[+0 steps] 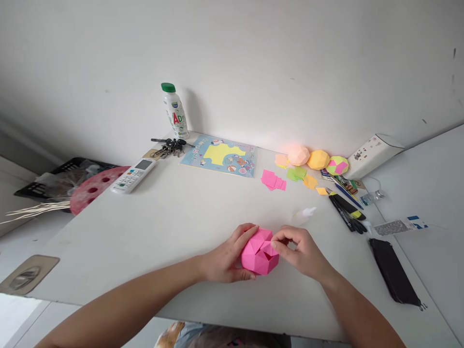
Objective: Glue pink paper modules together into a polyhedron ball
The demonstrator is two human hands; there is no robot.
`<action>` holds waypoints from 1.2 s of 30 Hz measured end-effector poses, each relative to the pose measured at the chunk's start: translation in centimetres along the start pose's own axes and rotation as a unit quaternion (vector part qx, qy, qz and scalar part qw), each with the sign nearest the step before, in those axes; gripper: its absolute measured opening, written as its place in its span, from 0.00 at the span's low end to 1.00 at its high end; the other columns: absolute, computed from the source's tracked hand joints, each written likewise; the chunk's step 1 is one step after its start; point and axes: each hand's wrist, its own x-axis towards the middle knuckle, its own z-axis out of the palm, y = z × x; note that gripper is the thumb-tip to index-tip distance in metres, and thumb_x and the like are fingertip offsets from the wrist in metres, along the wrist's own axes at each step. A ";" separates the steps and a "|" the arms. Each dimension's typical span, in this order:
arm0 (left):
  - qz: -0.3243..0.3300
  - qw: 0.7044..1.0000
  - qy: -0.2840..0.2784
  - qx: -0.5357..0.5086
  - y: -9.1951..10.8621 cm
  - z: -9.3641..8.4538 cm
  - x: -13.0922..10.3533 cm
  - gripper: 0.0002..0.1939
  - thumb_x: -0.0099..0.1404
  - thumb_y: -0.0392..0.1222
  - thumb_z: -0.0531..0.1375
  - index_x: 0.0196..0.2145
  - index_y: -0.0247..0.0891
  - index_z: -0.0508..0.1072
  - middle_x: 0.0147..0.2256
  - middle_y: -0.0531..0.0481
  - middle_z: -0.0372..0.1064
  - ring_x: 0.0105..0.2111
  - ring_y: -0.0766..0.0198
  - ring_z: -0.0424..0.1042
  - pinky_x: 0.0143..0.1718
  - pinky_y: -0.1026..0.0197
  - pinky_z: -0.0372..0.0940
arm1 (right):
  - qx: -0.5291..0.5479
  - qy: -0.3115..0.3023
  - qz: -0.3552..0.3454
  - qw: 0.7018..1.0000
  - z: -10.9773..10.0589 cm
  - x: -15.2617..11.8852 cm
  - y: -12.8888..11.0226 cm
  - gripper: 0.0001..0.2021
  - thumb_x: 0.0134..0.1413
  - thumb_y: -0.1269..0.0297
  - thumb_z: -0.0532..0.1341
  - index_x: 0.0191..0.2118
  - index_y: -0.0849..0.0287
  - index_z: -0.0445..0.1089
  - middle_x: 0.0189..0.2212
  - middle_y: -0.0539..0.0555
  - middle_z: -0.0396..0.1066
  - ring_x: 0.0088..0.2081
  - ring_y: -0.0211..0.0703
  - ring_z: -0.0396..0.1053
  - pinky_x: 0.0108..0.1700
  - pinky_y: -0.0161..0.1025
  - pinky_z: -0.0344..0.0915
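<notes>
A pink folded-paper ball (258, 263) rests near the front of the white table, with an opening on its right side. My left hand (230, 256) wraps around the ball from the left, thumb at the bottom and fingers over the top. On the right, my right hand (302, 251) pinches the edge of a pink paper flap (268, 248) beside the opening between thumb and index finger. Behind that hand lies a small clear bottle with a white tip (305, 213). Loose pink paper pieces (272, 181) are spread farther back.
Finished paper balls (318, 160) line the wall beside a white box (375, 154). A cutter (346, 205), pens and a black pouch (394, 271) lie on the right. On the left are a remote control (134, 176), keys (173, 146), a drink bottle (176, 112) and a blue printed sheet (221, 166).
</notes>
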 end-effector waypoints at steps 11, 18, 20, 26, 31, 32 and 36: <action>0.011 1.000 0.003 0.012 0.0 0.1 0.0 0.49 0.64 0.53 0.62 0.68 0.45 0.33 0.60 0.32 0.42 0.62 0.41 0.50 0.59 0.37 0.57 | 0.082 -0.073 0.092 0.990 -0.3 0.6 1.0 0.08 0.51 0.62 0.63 0.26 0.60 0.72 0.27 0.50 0.68 0.29 0.38 0.62 0.32 0.37 0.61; 0.003 1.000 0.005 0.030 0.2 0.1 -0.1 0.48 0.64 0.54 0.61 0.68 0.45 0.33 0.61 0.31 0.41 0.63 0.40 0.49 0.59 0.37 0.58 | 0.135 -0.091 0.103 0.981 -0.2 0.6 1.4 0.10 0.51 0.60 0.65 0.25 0.59 0.73 0.29 0.50 0.65 0.31 0.38 0.62 0.34 0.37 0.61; 0.003 0.999 0.006 0.031 0.2 0.2 -0.2 0.48 0.64 0.55 0.61 0.68 0.45 0.33 0.61 0.31 0.41 0.63 0.39 0.48 0.59 0.37 0.58 | 0.135 -0.092 0.097 0.982 -0.2 0.6 1.4 0.10 0.51 0.59 0.65 0.26 0.59 0.74 0.30 0.50 0.65 0.31 0.39 0.61 0.35 0.37 0.61; -0.010 0.999 0.012 0.040 0.0 0.6 -0.3 0.49 0.63 0.56 0.61 0.68 0.46 0.33 0.61 0.32 0.41 0.63 0.37 0.47 0.57 0.36 0.59 | 0.109 -0.066 0.077 0.989 -0.1 0.2 1.3 0.09 0.51 0.60 0.64 0.25 0.58 0.73 0.30 0.51 0.66 0.31 0.40 0.61 0.36 0.39 0.61; -0.026 0.997 0.014 0.068 0.2 0.8 -0.4 0.51 0.61 0.55 0.63 0.68 0.46 0.32 0.61 0.31 0.40 0.62 0.36 0.49 0.57 0.35 0.59 | 0.090 -0.044 0.034 0.994 0.0 -0.6 0.5 0.07 0.52 0.63 0.63 0.25 0.57 0.71 0.29 0.52 0.69 0.35 0.44 0.65 0.40 0.41 0.64; -0.027 0.997 0.016 0.073 0.3 0.9 -0.5 0.52 0.61 0.55 0.63 0.68 0.47 0.32 0.61 0.31 0.40 0.62 0.36 0.49 0.57 0.35 0.59 | 0.084 -0.042 0.024 0.995 0.1 -0.7 0.4 0.07 0.53 0.63 0.62 0.25 0.57 0.70 0.29 0.53 0.69 0.35 0.44 0.65 0.40 0.41 0.64; -0.026 0.995 0.026 0.091 0.5 1.0 -0.6 0.51 0.62 0.57 0.62 0.68 0.47 0.31 0.61 0.31 0.41 0.62 0.36 0.51 0.56 0.36 0.61 | 0.051 -0.028 0.007 0.998 0.6 -1.2 0.0 0.09 0.54 0.62 0.61 0.25 0.57 0.69 0.27 0.53 0.69 0.35 0.45 0.65 0.39 0.41 0.64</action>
